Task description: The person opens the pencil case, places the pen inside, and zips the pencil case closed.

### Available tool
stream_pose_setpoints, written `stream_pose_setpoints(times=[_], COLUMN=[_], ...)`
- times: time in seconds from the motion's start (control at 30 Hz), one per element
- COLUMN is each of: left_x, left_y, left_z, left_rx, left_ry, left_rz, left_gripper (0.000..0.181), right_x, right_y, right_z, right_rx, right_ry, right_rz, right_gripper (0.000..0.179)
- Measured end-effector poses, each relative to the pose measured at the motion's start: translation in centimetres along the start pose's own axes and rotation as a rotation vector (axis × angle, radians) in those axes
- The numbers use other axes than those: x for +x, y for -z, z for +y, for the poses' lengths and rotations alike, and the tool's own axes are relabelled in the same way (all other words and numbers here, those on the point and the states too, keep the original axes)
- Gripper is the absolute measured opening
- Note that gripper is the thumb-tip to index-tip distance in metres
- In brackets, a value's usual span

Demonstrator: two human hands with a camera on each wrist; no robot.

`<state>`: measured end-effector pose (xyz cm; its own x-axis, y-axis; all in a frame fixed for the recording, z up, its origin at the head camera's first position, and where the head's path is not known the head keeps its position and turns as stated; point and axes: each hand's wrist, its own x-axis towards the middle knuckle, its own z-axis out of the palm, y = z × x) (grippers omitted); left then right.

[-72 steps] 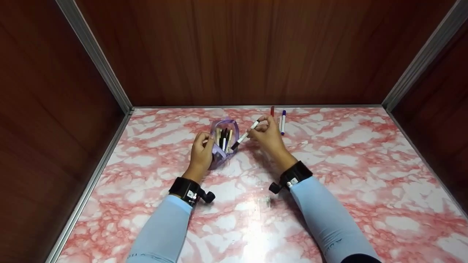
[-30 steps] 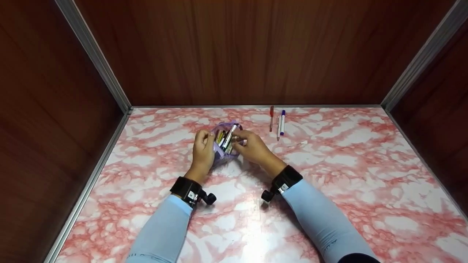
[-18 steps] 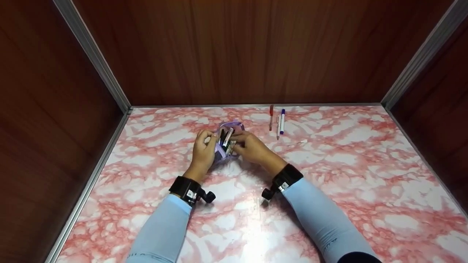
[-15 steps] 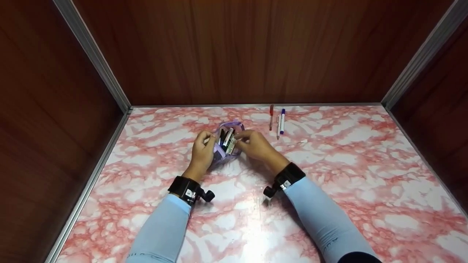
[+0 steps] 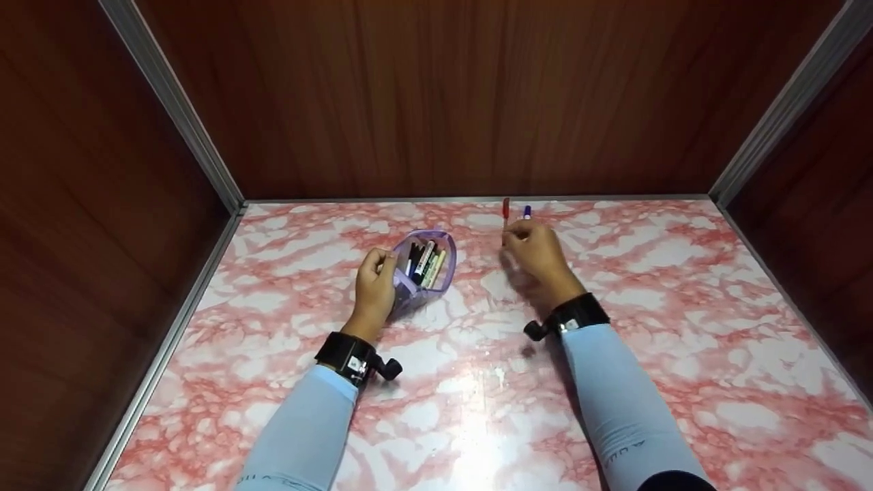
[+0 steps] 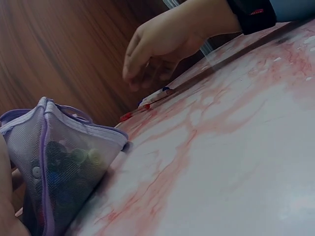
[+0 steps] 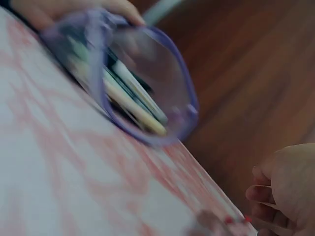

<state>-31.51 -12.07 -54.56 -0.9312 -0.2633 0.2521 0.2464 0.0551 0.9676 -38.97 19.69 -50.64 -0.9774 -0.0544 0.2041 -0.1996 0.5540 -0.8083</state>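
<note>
My left hand (image 5: pixel 375 283) grips the near left side of a purple mesh pencil case (image 5: pixel 450 269), holding its zipped mouth wide. Several markers and pens (image 5: pixel 426 262) stand inside, a white marker with a black cap among them. My right hand (image 5: pixel 539 251) hovers over the loose pens at the back, fingers bent and holding nothing. In the left wrist view, that hand (image 6: pixel 170 42) hangs above a red pen (image 6: pixel 133 114) and a white marker (image 6: pixel 153 97). The head view shows only the tops of the red pen (image 5: pixel 506 207) and the blue-purple-capped marker (image 5: pixel 527 212); a thin white pen is hidden.
A red-and-white marbled tabletop (image 5: pixel 655 300) lies under both hands. Dark wood-look panels (image 5: pixel 477 102) with metal edge strips enclose it at the back and sides.
My right hand carried a black-capped white marker into the pencil case, adjusted the contents, let go and moved right to the loose pens. My left hand kept its hold on the case.
</note>
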Motion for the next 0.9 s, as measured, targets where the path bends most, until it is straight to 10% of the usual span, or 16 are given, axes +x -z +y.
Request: stream_pose_setpoints(times=[0.2, 0.57, 0.9], left_x=[0.0, -0.2, -0.1], left_y=[0.3, 0.3, 0.3], left_z=[0.1, 0.0, -0.1], left_rx=[0.012, 0.041, 0.058], left_ry=[-0.012, -0.02, -0.014], left_rz=[0.048, 0.108, 0.109], left_gripper=[0.02, 0.016, 0.019], right_x=[0.5, -0.3, -0.2], right_y=[2.1, 2.9, 3.7], right_z=[2.1, 3.2, 2.7], right_rx=[-0.091, -0.265, -0.325], right_ry=[0.025, -0.001, -0.024], right_rz=[0.036, -0.179, -0.106], right_gripper=[0.029, 0.041, 0.032])
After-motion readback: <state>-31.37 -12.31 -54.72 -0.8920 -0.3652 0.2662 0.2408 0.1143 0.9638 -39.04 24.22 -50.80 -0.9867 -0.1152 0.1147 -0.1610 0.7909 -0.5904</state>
